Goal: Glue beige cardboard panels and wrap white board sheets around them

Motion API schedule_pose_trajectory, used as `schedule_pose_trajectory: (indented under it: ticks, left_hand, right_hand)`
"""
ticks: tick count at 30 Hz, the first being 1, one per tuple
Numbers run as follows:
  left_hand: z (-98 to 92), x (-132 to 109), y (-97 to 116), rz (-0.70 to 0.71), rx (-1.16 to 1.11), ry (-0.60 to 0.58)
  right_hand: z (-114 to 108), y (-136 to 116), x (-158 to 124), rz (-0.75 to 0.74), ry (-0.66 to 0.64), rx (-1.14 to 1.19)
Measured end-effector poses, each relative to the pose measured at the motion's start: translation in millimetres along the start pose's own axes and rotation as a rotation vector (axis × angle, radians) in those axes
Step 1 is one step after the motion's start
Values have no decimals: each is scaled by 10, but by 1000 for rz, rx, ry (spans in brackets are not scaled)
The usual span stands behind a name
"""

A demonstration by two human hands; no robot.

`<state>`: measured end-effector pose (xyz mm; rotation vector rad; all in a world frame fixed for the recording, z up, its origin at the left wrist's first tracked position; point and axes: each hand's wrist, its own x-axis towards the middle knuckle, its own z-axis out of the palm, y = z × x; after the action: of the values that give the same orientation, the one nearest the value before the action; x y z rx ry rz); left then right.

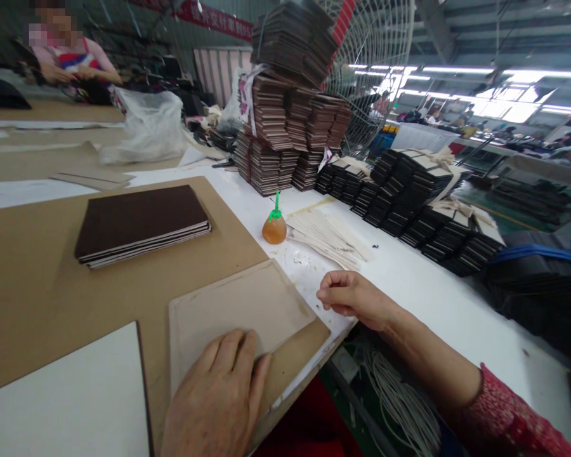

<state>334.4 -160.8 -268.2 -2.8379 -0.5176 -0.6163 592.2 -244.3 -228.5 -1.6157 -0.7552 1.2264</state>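
My left hand (217,397) lies flat, fingers together, on the near edge of a beige cardboard panel (240,308) with a raised rim. My right hand (349,297) rests on the white table edge to the panel's right, fingers curled loosely with nothing visible in them. A small amber glue bottle (274,225) with a green nozzle stands beyond the panel. Beside it lies a fan of cream paper strips (326,236). A stack of dark brown covers (140,223) sits on the brown board to the left.
Tall piles of brown pieces (285,120) and rows of black pieces (419,197) crowd the far and right table. A white sheet (61,400) lies near left. A clear plastic bag (145,127) and another person (71,57) are at the back left. Cables hang below the table edge.
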Motion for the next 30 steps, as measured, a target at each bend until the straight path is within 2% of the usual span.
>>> schedule_pose_trajectory:
  ticks: [4, 8, 12, 14, 17, 19, 21, 25, 26, 27, 30]
  left_hand:
    - [-27, -116, -36, -26, -44, 14]
    - [-56, -368, -158, 65, 38, -9]
    - [-52, -558, -228, 100, 59, 10]
    - [-27, -601, -222, 90, 26, 20]
    - [17, -628, -183, 83, -34, 53]
    - [46, -632, -130, 91, -82, 110]
    - [77, -625, -44, 74, -143, 198]
    - [110, -577, 169, -87, -251, 557]
    - [96, -564, 205, -101, -269, 588]
    - [71, -553, 227, -89, -282, 568]
    - [-59, -552, 223, -23, -326, 379]
  right_hand:
    - [-46, -23, -30, -94, 12, -122]
    - [-41, -13, -23, -158, 4, -407]
    - [38, -170, 17, -332, 27, -730]
    - [142, -302, 95, -498, -73, -880]
    - [367, -464, 325, -686, -350, -1079]
    - [524, -520, 525, -672, -508, -1172]
    - [662, -543, 710, -617, -613, -1235]
    - [881, -580, 903, -519, -720, -1321]
    - [927, -594, 916, -509, -740, -1344]
    - [969, -609, 921, -502, -758, -1367]
    - [1060, -649, 924, -486, -784, -1432]
